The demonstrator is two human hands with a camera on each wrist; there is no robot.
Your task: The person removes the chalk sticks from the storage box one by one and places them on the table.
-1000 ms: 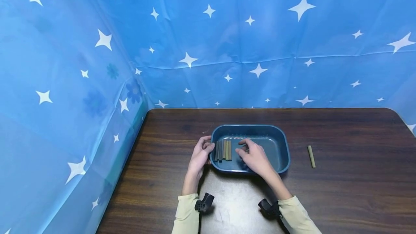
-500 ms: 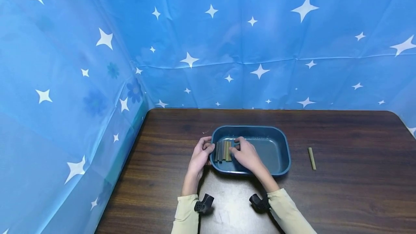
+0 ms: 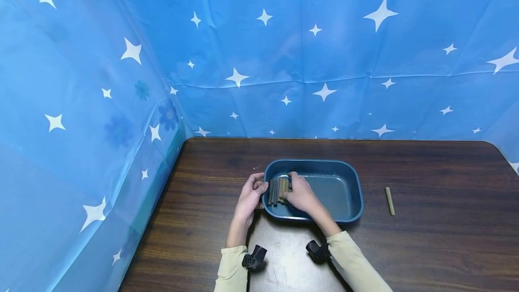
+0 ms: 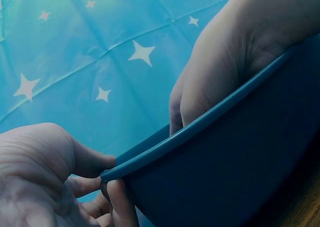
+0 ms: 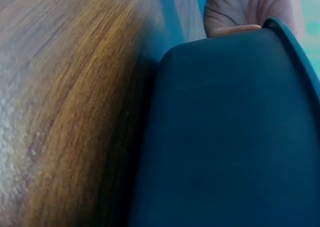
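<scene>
A dark blue rectangular bin [image 3: 334, 193] with rounded corners stands on the table. My left hand [image 3: 248, 197] grips its left end; in the left wrist view the thumb lies over the rim [image 4: 165, 148], fingers beneath. Short, thin dark and olive sticks [image 3: 275, 192] lie side by side inside that end. Reaching over the near wall, my right hand [image 3: 303, 196] is down in the bin, thumb and fingers at the right side of the row. I cannot tell whether they pinch a stick. In the left wrist view the bin wall hides its fingertips.
One olive stick [image 3: 389, 201] lies alone on the brown wooden table [image 3: 446, 220], right of the bin. Behind the table hangs a blue cloth [image 3: 340, 57] with white stars, and another covers the left side. Black wrist cameras [image 3: 254, 257] sit by both sleeves.
My right hand has moved left and down inside the bin, from beside the sticks to the right side of their row. The left hand keeps its grip on the bin.
</scene>
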